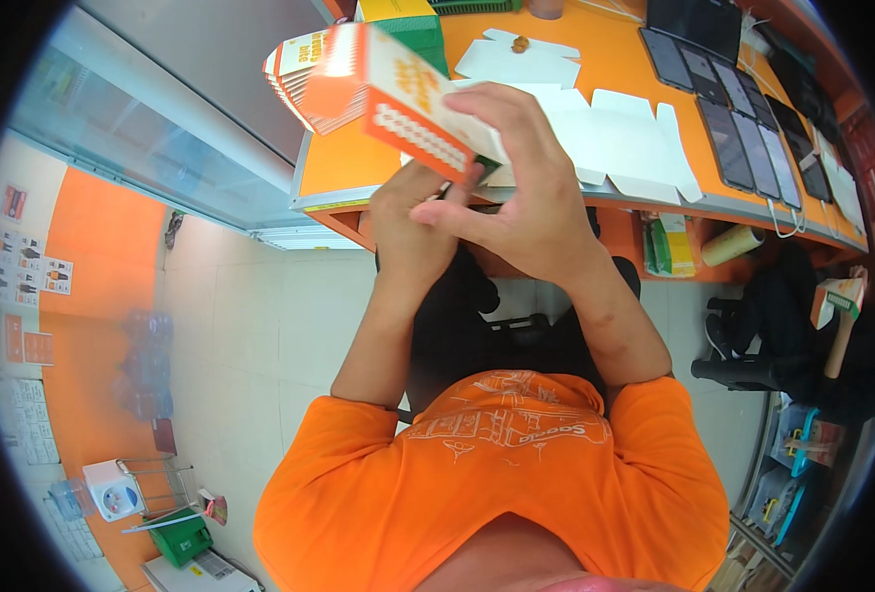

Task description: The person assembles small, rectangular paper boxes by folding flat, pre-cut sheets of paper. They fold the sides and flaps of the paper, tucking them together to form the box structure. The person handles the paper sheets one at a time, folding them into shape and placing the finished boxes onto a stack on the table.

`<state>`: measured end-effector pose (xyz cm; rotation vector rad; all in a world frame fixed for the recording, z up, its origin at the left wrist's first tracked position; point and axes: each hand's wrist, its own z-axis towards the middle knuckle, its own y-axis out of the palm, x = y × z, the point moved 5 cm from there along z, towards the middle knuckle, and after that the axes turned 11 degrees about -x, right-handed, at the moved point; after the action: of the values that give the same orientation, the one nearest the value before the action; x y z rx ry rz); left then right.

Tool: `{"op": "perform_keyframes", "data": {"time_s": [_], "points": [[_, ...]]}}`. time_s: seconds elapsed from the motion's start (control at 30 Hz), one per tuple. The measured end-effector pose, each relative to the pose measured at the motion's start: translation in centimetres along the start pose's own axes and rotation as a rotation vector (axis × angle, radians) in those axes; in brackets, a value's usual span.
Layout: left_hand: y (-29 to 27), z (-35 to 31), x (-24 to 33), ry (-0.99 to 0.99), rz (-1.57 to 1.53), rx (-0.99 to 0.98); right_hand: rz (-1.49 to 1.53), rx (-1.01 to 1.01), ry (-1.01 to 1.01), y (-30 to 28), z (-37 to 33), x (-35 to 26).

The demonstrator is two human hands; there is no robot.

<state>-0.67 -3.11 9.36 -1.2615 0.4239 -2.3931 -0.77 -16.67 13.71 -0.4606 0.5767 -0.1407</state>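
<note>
Carton [408, 104] gripped, seemingly, by both hands [496, 197].

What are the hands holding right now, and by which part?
Both hold an orange-and-white carton. The right hand wraps its near end from above, fingers over the side; the left hand supports that end from beneath.

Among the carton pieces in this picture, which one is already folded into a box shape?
The orange-and-white carton held by both hands is folded up. The white blanks on the orange table lie flat.
</note>
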Motion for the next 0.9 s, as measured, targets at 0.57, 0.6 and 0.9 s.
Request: {"op": "perform_keyframes", "data": {"time_s": [0.57,0.6,0.9], "points": [[-5.1,3.2,0.6,-0.059,-0.779,0.136,-0.056,0.167,-0.046,-0.3,0.6,0.6],[-5.1,3.1,0.7,-0.057,-0.738,0.17,0.047,0.153,-0.005,-0.5,0.8,0.7],[-3.2,2.7,2.2,0.164,-0.235,0.235,0.456,0.179,0.137,-0.7,1.6,1.2]]}}
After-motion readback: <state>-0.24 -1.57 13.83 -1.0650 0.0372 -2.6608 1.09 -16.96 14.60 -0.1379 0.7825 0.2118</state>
